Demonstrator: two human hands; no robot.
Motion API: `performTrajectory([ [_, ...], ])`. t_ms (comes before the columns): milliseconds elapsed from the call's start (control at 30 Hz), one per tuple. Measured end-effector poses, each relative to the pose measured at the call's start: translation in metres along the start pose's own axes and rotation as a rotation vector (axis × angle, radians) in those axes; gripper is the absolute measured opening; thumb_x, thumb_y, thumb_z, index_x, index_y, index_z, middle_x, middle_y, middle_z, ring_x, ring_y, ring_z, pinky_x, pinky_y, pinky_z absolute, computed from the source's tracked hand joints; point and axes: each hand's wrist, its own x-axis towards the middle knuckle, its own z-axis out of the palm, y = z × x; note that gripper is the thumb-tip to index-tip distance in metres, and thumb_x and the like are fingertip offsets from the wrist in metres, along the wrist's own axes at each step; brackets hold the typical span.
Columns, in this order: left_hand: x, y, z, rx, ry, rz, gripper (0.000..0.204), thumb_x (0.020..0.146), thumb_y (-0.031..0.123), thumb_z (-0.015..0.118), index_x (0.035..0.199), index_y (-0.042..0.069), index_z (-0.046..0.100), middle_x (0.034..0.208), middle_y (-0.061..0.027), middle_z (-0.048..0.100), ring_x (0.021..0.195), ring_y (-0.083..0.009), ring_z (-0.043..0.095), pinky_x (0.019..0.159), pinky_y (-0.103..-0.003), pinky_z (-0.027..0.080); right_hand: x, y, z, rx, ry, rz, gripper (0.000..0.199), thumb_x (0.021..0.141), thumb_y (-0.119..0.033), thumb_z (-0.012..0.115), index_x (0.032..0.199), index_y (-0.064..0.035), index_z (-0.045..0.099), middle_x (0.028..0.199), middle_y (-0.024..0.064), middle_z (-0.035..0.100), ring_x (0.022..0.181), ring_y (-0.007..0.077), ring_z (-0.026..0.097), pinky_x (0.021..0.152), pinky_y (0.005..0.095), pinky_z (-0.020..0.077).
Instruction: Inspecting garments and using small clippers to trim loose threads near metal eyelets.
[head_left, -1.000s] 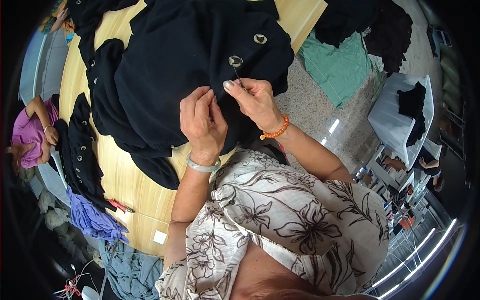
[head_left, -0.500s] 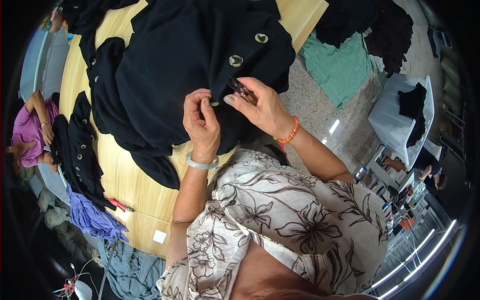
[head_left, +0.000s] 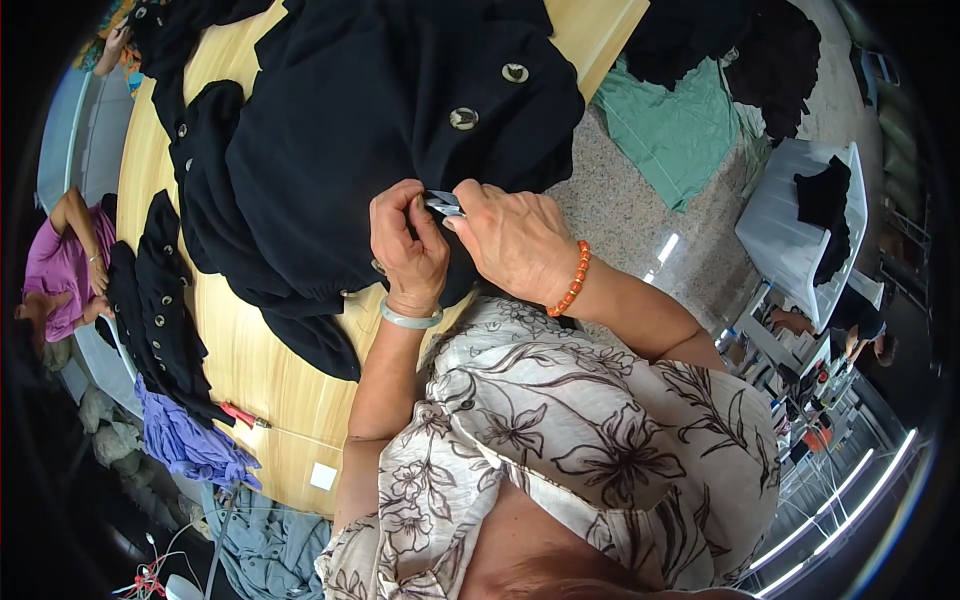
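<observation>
A black garment (head_left: 320,140) with large dark-and-cream buttons (head_left: 463,119) lies spread over the table in front of me. Thumb and fingers of my left hand (head_left: 408,248) are pinched together on the garment's near edge; the exact spot they hold is covered by the fingertips. My right hand (head_left: 515,243) is closed around a pair of thread snips (head_left: 443,204). Their silvery blades point left, right at the left fingertips. Most of the handle is hidden inside the right palm.
The pale wooden table (head_left: 270,370) carries more black buttoned garments (head_left: 160,310) and a red-handled tool (head_left: 243,415) at left. Someone in a purple top (head_left: 60,260) works beyond. Green cloth (head_left: 670,130) lies on the floor at right, near a white bin (head_left: 790,215).
My right hand has turned over and moved left, bringing the snips' blades to the left fingertips. My left hand stays pinched, shifted very slightly. The garment has barely moved.
</observation>
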Motion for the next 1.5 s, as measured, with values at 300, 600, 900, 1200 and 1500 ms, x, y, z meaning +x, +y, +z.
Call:
performTrajectory([
  [300, 0.008, -0.001, 0.001, 0.129, -0.025, 0.213, 0.017, 0.083, -0.009, 0.059, 0.097, 0.000, 0.060, 0.095, -0.0151, 0.066, 0.080, -0.0307, 0.061, 0.072, -0.037, 0.050, 0.005, 0.005, 0.005, -0.070, 0.024, -0.016, 0.023, 0.093, -0.024, 0.060, 0.090, -0.0019, 0.054, 0.072, 0.0163, 0.067, 0.066, 0.0345, 0.068, 0.057, 0.0435, 0.0535],
  [600, 0.006, 0.003, 0.010, 0.123, -0.002, 0.134, 0.017, 0.083, -0.010, 0.060, 0.098, 0.000, 0.060, 0.102, -0.0172, 0.060, 0.091, -0.0307, 0.057, 0.076, -0.036, 0.049, 0.014, 0.011, 0.003, -0.019, -0.059, 0.000, 0.023, 0.093, -0.023, 0.060, 0.088, -0.0008, 0.055, 0.069, 0.0174, 0.067, 0.066, 0.0349, 0.069, 0.056, 0.0433, 0.0538],
  [900, 0.003, 0.017, -0.002, -0.014, -0.018, 0.068, 0.016, 0.084, -0.011, 0.058, 0.096, 0.000, 0.060, 0.098, -0.0168, 0.057, 0.090, -0.0291, 0.057, 0.076, -0.034, 0.048, 0.015, 0.003, 0.010, 0.003, -0.126, 0.021, 0.023, 0.093, -0.023, 0.057, 0.090, -0.0001, 0.059, 0.071, 0.0187, 0.068, 0.072, 0.0339, 0.071, 0.060, 0.0426, 0.0546],
  [1200, -0.039, 0.029, -0.073, -0.105, -0.538, -0.188, 0.027, 0.073, -0.001, 0.082, 0.070, 0.003, 0.055, 0.075, -0.0101, 0.062, 0.069, -0.0264, 0.060, 0.061, -0.033, 0.047, -0.014, 0.059, -0.008, 0.543, 0.042, 0.082, 0.043, 0.081, -0.027, 0.081, 0.066, -0.0033, 0.048, 0.053, -0.0006, 0.045, 0.052, 0.0033, 0.039, 0.045, 0.0249, 0.0321],
  [1500, 0.026, 0.026, -0.015, 0.125, -0.234, -0.062, 0.032, 0.077, -0.003, 0.075, 0.105, 0.000, 0.059, 0.101, -0.0152, 0.062, 0.084, -0.0254, 0.061, 0.068, -0.031, 0.051, 0.039, 0.066, 0.011, 1.472, 0.164, 0.499, 0.044, 0.097, -0.043, 0.059, 0.090, 0.0001, 0.061, 0.090, 0.0198, 0.072, 0.038, 0.0018, 0.036, 0.035, 0.0193, 0.0288],
])
